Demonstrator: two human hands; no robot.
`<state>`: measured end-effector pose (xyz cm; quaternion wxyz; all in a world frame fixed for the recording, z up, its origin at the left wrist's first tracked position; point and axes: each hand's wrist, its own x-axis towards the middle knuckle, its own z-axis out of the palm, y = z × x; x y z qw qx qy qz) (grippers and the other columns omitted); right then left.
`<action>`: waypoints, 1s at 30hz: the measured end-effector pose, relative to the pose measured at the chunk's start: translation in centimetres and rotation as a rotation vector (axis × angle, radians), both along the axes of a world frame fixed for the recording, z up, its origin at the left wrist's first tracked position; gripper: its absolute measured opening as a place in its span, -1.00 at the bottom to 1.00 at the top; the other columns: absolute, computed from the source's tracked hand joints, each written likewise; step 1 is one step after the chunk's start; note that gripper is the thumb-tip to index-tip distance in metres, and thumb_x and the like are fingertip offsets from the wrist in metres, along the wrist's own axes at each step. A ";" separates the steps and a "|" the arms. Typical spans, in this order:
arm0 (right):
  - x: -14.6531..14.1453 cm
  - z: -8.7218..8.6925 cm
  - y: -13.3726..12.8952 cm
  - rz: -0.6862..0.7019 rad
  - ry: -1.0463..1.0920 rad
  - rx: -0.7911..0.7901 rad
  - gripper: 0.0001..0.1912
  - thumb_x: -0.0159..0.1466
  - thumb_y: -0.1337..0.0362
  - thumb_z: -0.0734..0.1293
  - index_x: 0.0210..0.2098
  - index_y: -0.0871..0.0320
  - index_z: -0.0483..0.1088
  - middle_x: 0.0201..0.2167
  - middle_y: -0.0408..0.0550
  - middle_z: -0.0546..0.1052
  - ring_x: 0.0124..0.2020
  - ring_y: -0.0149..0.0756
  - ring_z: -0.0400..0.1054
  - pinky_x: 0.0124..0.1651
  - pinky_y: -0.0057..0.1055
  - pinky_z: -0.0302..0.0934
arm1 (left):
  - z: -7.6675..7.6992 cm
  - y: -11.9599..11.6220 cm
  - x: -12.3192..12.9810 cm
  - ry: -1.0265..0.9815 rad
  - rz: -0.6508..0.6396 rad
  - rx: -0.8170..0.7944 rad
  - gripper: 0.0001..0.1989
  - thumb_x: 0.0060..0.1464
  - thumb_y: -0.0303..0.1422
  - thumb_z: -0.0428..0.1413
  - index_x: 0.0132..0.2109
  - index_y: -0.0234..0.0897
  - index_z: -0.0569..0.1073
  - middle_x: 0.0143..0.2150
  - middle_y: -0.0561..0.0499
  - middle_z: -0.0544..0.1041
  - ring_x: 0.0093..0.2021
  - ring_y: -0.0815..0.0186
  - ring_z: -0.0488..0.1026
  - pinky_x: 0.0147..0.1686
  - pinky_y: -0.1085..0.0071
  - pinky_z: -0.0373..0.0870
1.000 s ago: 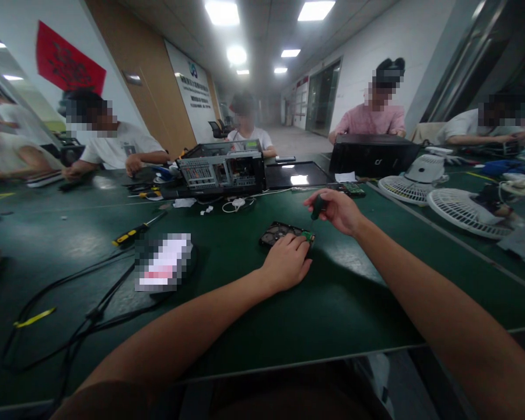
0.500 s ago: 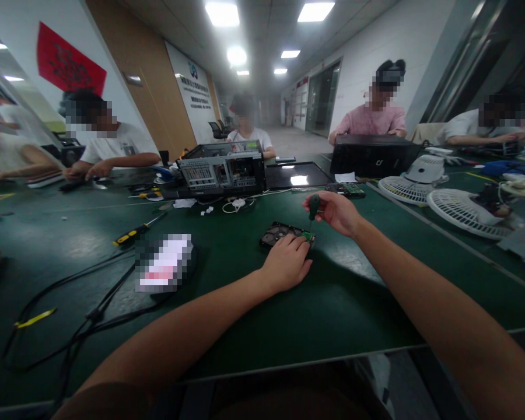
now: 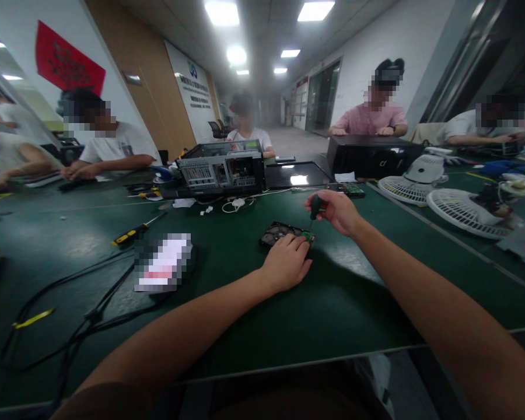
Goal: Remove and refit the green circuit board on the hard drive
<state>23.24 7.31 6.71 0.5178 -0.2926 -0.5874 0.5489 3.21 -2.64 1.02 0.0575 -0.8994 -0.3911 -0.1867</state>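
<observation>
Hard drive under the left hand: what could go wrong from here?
The screwdriver could slip: its thin shaft points down at the green board on the hard drive, so it might scratch the board.

The fingers of the left hand lie close to that shaft, so a slip might jab them.

The drive seems steadied only by that hand on the table, so it might shift if the right hand pushes sideways.

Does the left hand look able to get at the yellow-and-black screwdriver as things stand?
Probably yes: the left hand only rests on the hard drive, and bare tabletop leads across to the screwdriver's handle.
</observation>
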 end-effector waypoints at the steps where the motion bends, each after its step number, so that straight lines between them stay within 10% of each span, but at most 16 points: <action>1: 0.0 0.0 -0.1 0.001 -0.005 0.006 -0.74 0.25 0.10 0.42 -0.24 0.18 0.59 -0.21 0.09 0.66 -0.25 -0.20 0.51 -0.49 -0.44 0.23 | 0.0 0.0 0.0 -0.001 -0.001 0.004 -0.60 0.35 -0.23 0.07 0.23 -0.34 0.39 0.28 -0.21 0.46 0.24 0.00 0.36 0.20 0.06 0.38; 30: 0.2 0.1 0.0 -0.025 -0.063 0.027 -0.72 0.25 0.05 0.41 -0.28 0.15 0.56 -0.27 0.07 0.65 -0.27 -0.17 0.52 -0.49 -0.42 0.23 | 0.0 0.0 0.0 -0.002 -0.005 0.005 -0.60 0.36 -0.23 0.06 0.22 -0.33 0.40 0.27 -0.21 0.47 0.23 0.00 0.36 0.20 0.05 0.38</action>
